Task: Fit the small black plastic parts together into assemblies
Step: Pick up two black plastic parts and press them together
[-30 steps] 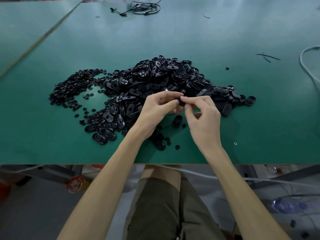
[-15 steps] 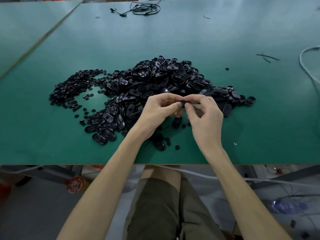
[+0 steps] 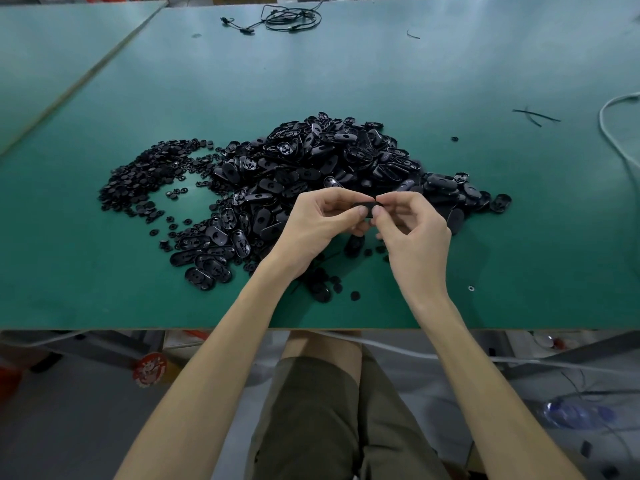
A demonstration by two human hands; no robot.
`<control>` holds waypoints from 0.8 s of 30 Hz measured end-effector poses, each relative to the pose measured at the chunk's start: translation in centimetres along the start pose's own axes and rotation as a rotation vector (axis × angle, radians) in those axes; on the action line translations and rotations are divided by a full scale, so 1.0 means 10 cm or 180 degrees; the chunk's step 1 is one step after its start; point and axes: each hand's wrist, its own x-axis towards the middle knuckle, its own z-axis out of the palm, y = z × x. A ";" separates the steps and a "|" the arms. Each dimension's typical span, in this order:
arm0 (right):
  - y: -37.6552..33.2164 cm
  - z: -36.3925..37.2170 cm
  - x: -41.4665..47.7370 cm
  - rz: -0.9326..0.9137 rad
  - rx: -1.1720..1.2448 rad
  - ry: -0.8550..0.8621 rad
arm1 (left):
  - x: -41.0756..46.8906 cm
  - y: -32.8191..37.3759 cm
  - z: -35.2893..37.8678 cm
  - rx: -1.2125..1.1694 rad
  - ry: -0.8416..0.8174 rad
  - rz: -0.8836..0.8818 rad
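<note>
Held part (image 3: pixel 364 204): pinched between both hands, just in front of the black pile (image 3: pixel 311 174).
Left hand (image 3: pixel 322 223): closed on its left end.
Right hand (image 3: pixel 412 226): closed on its right end.
Handling: probably light, stiff, smooth plastic (small, easy to drop); grip by the edges.

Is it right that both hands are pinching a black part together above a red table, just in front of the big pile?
Not quite: the table is green, not red, as the head view shows. The left hand and right hand do pinch one black part just in front of the pile.

A broad green-topped work table (image 3: pixel 346 81) is lit from above; grey floor (image 3: pixel 69 427) is seen beneath its near edge.
</note>
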 end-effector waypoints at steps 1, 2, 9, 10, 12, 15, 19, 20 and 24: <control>0.00 0.00 0.00 0.0019 0.0004 -0.0012 | 0.00 0.00 0.00 0.0001 0.0001 0.0000; 0.00 0.00 0.00 0.0040 0.0008 -0.0026 | 0.00 -0.01 0.00 -0.0003 -0.0002 0.0001; 0.00 0.00 0.00 0.0166 0.0052 -0.0078 | 0.00 0.00 0.01 0.0063 0.0004 0.0017; 0.00 0.01 0.00 0.0169 0.0058 -0.0081 | 0.00 0.01 0.01 0.0063 -0.0005 0.0013; 0.00 0.00 0.00 0.0145 0.0008 -0.0078 | 0.00 0.01 0.01 0.0074 0.0002 0.0000; 0.00 0.00 0.00 0.0117 -0.0048 -0.0071 | 0.00 0.02 0.01 0.0112 0.0028 -0.0010; -0.03 0.00 -0.01 0.0099 0.0058 -0.0056 | 0.00 0.03 0.02 0.0135 0.0026 -0.0023; -0.03 -0.01 -0.01 0.0075 0.0054 -0.0048 | 0.00 0.03 0.01 0.0141 0.0025 -0.0031; -0.04 -0.01 -0.01 0.0006 0.0006 -0.0028 | 0.00 0.04 0.02 0.0148 0.0013 -0.0071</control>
